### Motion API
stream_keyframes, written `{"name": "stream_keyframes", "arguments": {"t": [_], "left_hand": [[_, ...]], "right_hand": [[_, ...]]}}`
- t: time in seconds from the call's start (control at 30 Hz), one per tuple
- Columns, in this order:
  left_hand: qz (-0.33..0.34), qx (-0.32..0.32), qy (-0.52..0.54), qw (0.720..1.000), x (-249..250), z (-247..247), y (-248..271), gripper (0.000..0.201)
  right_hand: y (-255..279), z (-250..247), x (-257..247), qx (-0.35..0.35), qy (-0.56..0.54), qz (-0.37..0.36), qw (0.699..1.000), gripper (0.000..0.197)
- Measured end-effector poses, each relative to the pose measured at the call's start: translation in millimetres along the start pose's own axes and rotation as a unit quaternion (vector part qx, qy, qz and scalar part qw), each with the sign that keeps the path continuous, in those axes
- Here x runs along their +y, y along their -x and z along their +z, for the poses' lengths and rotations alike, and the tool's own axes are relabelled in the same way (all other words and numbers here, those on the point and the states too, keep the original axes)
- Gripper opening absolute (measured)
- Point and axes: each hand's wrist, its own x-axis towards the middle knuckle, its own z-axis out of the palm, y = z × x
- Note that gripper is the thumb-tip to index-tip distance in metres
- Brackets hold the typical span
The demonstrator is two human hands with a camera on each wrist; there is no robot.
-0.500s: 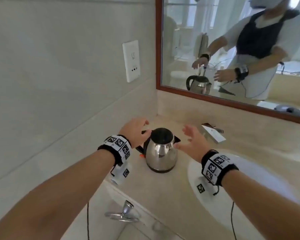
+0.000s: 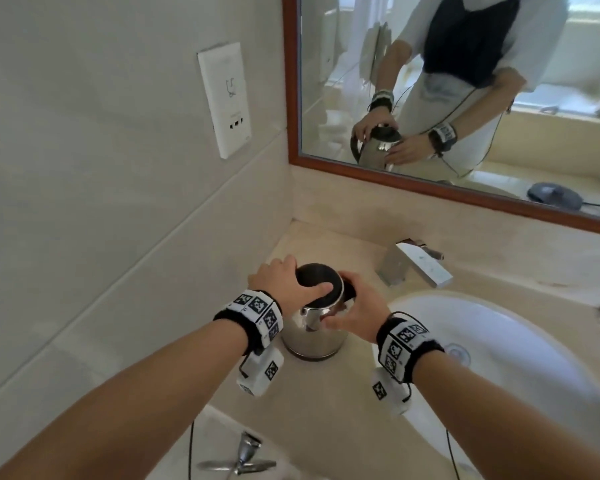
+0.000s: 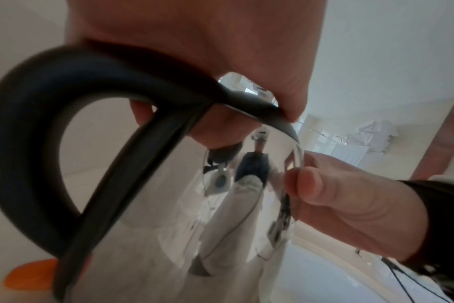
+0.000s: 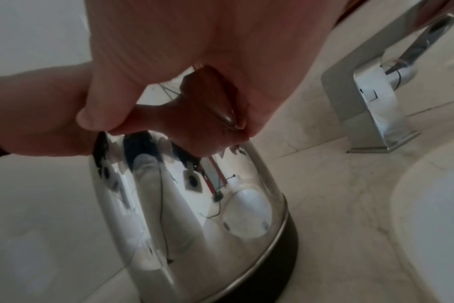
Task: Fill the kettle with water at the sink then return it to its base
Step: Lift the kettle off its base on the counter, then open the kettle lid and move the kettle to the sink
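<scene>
A shiny steel kettle with a black lid stands upright on its dark base, on the counter left of the sink. My left hand grips the lid from the left, thumb lying across the top. The wrist view shows that left hand above the black handle and the kettle. My right hand holds the upper body from the right, fingers curled round it. Below my right hand are the kettle and base.
A chrome faucet stands behind the basin, close to the kettle's right. A tiled wall with a white socket plate runs along the left. A framed mirror hangs behind. A chrome towel ring sits below the counter edge.
Both hands were open on either side of the kettle. Now the left grips the lid and the right holds the body. The kettle has not moved.
</scene>
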Motion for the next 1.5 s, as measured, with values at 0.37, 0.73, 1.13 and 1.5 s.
{"name": "stream_keyframes", "arguments": {"t": [0.37, 0.73, 1.13, 1.5], "left_hand": [[-0.026, 0.007, -0.001, 1.0, 7.4, 0.1, 0.0, 0.071], [-0.016, -0.029, 0.356, 0.934, -27.5, -23.8, -3.6, 0.035], [-0.054, -0.229, 0.256, 0.938, -41.8, -45.1, -8.7, 0.057], [-0.027, -0.248, 0.328, 0.911, -34.1, -44.3, -2.2, 0.045]], "right_hand": [[-4.2, -0.6, 9.2, -0.008, -0.017, -0.026, 0.999, 0.101], [-5.5, 0.3, 10.5, -0.009, -0.026, -0.028, 0.999, 0.108], [-5.3, 1.4, 8.5, -0.004, -0.015, -0.018, 1.0, 0.109], [-1.6, -7.4, 4.3, -0.009, 0.006, -0.026, 1.0, 0.1]]}}
